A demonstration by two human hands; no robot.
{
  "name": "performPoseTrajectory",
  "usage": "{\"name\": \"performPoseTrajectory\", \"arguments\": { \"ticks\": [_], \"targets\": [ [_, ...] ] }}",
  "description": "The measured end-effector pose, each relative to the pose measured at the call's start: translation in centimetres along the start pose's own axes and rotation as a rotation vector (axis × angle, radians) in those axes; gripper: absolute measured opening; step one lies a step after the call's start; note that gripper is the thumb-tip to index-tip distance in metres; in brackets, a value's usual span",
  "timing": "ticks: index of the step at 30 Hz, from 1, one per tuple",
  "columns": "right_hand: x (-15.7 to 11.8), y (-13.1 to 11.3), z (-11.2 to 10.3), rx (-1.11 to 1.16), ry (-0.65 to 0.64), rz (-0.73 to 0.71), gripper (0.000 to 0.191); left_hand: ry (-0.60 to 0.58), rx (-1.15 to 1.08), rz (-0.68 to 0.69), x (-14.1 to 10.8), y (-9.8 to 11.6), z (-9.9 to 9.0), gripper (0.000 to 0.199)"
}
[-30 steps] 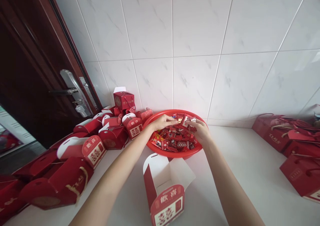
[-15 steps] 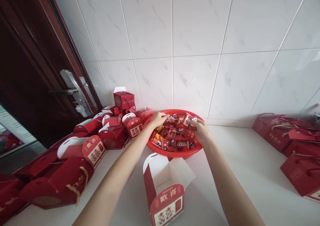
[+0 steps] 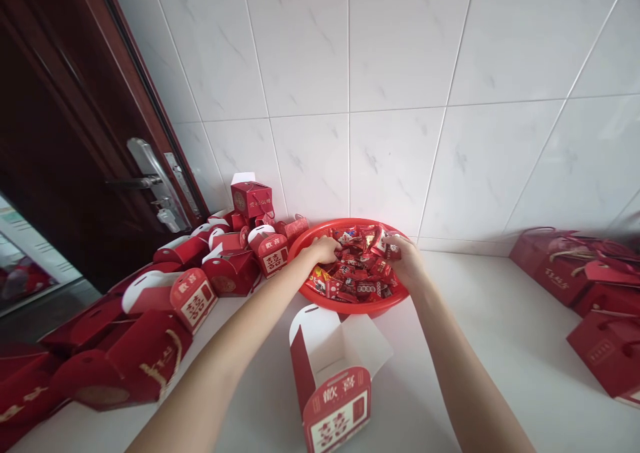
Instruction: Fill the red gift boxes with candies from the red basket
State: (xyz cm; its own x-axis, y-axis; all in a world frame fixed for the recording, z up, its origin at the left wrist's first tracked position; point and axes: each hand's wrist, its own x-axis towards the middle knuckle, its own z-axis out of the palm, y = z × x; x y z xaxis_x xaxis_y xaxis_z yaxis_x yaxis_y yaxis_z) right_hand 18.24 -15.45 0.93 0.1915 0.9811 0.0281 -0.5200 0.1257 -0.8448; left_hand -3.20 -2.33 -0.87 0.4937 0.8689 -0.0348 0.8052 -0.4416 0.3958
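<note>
At basket [image 3: 370, 306], past 1 open box [image 3: 339, 399], near piled boxes [image 3: 232, 271]: pinching candy [image 3: 379, 241] in right hand [image 3: 411, 263], cannot tell for left hand [image 3: 325, 249].

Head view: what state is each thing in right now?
Front box, upright, top open
Red basket, filled with wrapped candies
Left hand, fingers curled among wrapped candies; grip unclear
Right hand, fingers closed on wrapped candy
Topmost stacked box, white flap raised
Keys, hanging below door handle
</note>
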Motion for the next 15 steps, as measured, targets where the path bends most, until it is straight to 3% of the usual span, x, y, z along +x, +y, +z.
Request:
{"name": "performPoseTrajectory", "arguments": {
  "ticks": [7,15],
  "targets": [
    [0.3,0.1,-0.1,0.007,0.000,-0.003,0.014,-0.030,0.073,-0.015,0.5,0.7,0.1,0.024],
    [0.2,0.2,0.0,0.016,-0.011,-0.001,0.015,0.074,-0.250,0.047,-0.6,0.5,-1.1,0.042]
  ]
}}
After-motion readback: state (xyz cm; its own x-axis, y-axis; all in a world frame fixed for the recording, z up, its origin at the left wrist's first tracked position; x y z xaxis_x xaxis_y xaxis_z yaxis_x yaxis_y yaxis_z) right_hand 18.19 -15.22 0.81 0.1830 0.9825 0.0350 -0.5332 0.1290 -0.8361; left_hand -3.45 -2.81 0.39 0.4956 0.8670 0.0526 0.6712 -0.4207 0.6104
